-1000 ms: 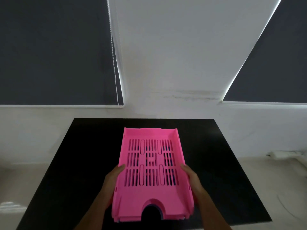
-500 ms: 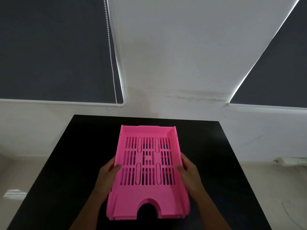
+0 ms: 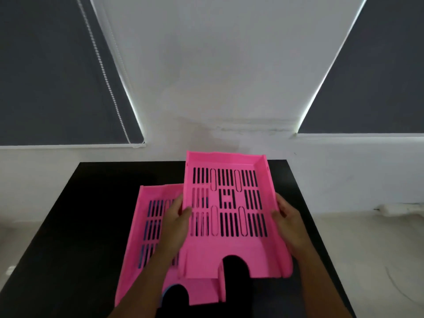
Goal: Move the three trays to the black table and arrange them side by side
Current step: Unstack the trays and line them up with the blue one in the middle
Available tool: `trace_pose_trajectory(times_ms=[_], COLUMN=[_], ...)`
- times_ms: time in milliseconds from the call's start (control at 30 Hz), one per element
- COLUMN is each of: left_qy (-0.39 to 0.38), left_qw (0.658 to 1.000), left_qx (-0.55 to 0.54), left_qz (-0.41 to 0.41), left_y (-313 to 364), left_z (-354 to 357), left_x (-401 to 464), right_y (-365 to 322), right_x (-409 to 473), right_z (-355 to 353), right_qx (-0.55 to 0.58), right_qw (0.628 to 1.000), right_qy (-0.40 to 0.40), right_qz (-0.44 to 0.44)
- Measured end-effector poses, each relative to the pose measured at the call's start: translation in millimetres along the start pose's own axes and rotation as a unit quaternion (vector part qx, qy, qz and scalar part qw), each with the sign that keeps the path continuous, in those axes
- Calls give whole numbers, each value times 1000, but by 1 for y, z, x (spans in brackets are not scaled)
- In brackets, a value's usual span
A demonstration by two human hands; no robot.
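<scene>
Top tray was held over the table's right half, left hand and right hand each clasping a side wall. The stack rested on the table, a blue edge beneath hinting at the third tray; none was yet placed side by side. Bare surface remained on the left, less on the right near the edge.

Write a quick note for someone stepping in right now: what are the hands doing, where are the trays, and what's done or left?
Left hand and right hand grip the two long sides of the top pink tray, held over the right part of the black table.
A second pink tray lies on the table, left of and partly under it. A bit of blue shows beneath that one, perhaps a third tray.
Done: the trays are at the table.
Left: set this tray down to the right, separate the rest, line all three side by side.
</scene>
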State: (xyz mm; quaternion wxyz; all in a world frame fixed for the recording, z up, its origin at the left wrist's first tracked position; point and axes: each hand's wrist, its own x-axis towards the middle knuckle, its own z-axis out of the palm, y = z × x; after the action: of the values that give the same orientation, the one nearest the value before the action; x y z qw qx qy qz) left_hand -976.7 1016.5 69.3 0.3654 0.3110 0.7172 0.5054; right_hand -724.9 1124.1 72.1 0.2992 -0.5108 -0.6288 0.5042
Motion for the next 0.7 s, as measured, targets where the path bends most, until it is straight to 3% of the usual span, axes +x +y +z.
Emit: trace_pose_trajectory(times_ms=[333,467,600,700], left_qy=[-80,-65,-34,-30], left_qw=[994,989,986,981], left_qx=[61,69,88,112], left_qz=[-43,-110,-141,-157], left_y=[-6,-31,-76,-74], left_z=[134,156,167,170], left_x=[-2,10,24,19], right_y=[73,89,104,108], right_x=[29,35,39,39], right_z=[-110,-109,-101,-97], right_qx=[-67,-39,-8,1], right_qw=[996,996,996,996], right_qy=[37,24,5,7], right_qz=[52,81,84,87])
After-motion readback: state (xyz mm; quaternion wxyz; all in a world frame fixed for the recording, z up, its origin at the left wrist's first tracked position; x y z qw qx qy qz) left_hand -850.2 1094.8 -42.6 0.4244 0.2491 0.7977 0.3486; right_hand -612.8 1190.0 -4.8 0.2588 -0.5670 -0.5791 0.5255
